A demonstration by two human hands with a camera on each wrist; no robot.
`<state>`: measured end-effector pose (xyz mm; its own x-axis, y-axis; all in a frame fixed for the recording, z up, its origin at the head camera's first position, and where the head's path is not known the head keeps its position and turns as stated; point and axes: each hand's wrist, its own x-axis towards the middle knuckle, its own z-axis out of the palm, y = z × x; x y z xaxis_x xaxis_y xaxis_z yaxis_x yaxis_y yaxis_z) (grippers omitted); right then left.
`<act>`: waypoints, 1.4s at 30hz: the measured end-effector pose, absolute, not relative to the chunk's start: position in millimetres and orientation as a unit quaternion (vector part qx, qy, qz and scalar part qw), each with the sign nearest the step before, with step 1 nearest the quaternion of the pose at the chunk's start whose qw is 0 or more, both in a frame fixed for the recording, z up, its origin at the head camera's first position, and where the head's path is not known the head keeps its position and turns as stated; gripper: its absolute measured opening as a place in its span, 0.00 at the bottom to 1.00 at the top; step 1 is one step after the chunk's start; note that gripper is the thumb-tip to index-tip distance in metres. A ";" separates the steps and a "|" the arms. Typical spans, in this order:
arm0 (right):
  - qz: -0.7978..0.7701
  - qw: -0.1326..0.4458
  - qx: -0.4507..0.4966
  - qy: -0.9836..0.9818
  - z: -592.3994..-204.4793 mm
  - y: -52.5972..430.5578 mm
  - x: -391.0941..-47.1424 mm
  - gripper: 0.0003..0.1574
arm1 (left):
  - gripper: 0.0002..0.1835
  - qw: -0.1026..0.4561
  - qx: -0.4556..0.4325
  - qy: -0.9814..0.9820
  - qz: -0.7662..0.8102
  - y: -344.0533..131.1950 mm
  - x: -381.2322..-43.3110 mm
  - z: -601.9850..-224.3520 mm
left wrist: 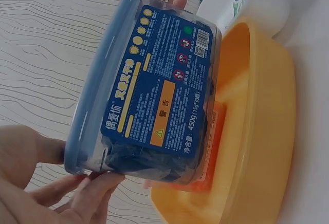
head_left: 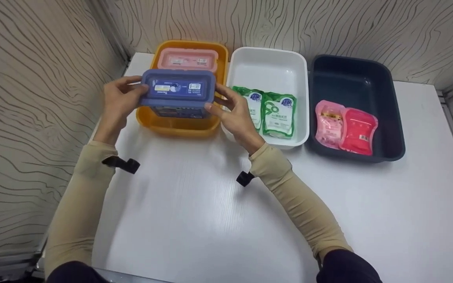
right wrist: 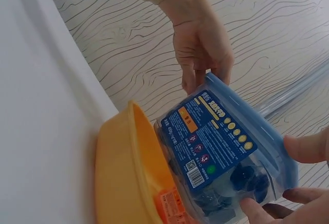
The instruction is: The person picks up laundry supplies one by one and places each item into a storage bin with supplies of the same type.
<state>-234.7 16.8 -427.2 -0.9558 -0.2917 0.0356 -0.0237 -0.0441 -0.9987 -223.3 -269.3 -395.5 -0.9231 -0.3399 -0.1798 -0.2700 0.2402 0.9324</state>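
Both hands hold a clear plastic box of laundry pods with a blue lid (head_left: 177, 87) above the yellow basin (head_left: 179, 131). My left hand (head_left: 121, 100) grips the lid's left end, thumb on the rim. At the right end, my right hand (head_left: 236, 116) grips it with the thumb on the near corner. The dark blue label (left wrist: 159, 80) faces my side and the box is tilted in both wrist views. Behind it, a box with a pink lid (head_left: 188, 59) lies in the basin; its orange lower part (right wrist: 174, 206) shows in the right wrist view.
A white basin (head_left: 267, 59) right of the yellow one holds green-and-white pouches (head_left: 279, 116). Farther right stands a dark blue basin (head_left: 352, 74) with two pink packs, one paler (head_left: 328, 124) and one brighter (head_left: 359, 131). Patterned wall panels (head_left: 281, 23) rise behind and on both sides.
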 end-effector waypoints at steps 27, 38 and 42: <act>-0.687 0.117 -0.071 0.714 -465.5 8.3 -256.1 0.35 | 0.19 0.073 0.171 -0.842 -0.506 -265.6 -250.0 -441.4; -0.667 0.141 -0.067 0.729 -472.9 8.3 -259.0 0.34 | 0.19 0.081 0.165 -0.850 -0.493 -267.2 -256.2 -456.4; -0.663 0.139 -0.077 0.731 -474.4 8.7 -259.6 0.34 | 0.20 0.080 0.164 -0.855 -0.485 -267.6 -256.4 -459.2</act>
